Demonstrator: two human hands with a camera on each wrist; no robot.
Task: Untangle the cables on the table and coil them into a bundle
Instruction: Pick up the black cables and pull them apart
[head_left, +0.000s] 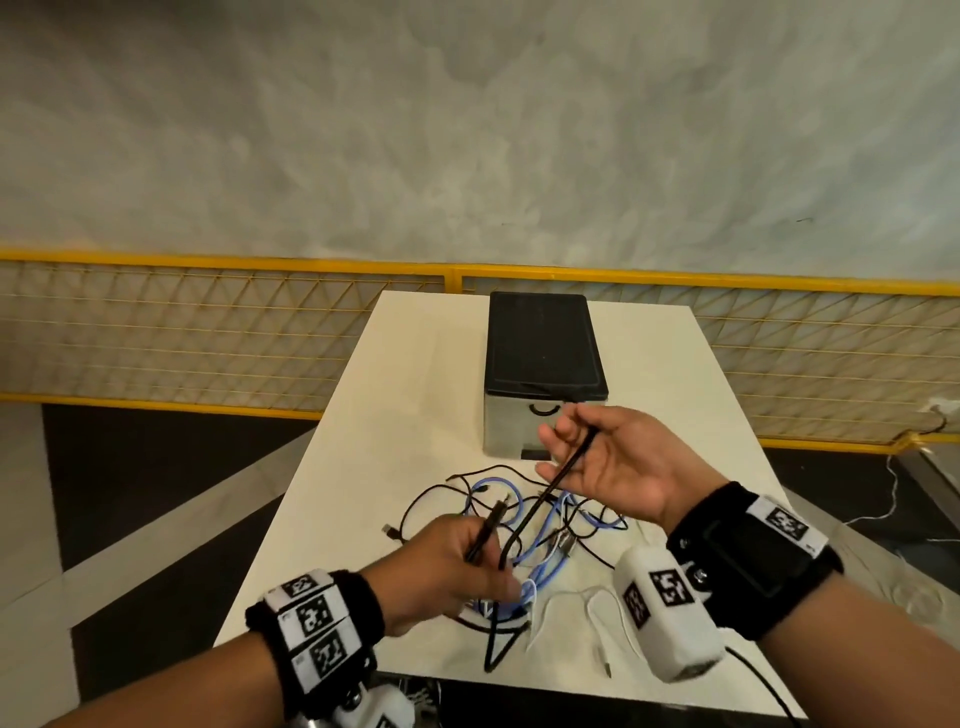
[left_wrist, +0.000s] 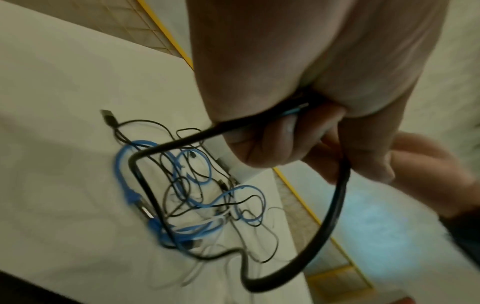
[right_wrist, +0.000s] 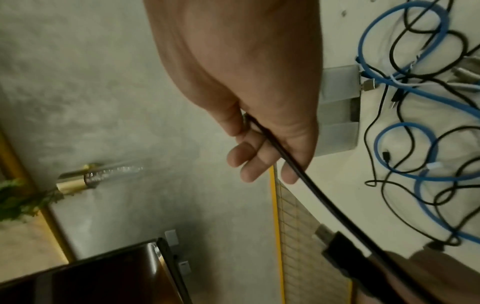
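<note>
Thick black cable (head_left: 550, 493) pinched in left hand (head_left: 452, 561) and right hand (head_left: 613, 467), above tangled cables (head_left: 545, 519)

Mottled grey wall (head_left: 467, 130), yellow mesh railing (head_left: 182, 332), white table (head_left: 395, 415), dark floor (head_left: 156, 457)

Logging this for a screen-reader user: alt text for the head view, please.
Two hands hold a thick black cable up above a white table: the left hand grips its plug end, the right hand pinches it farther along. Beneath lies a tangle of blue, black and white cables, with a black-lidded grey box behind.
</note>
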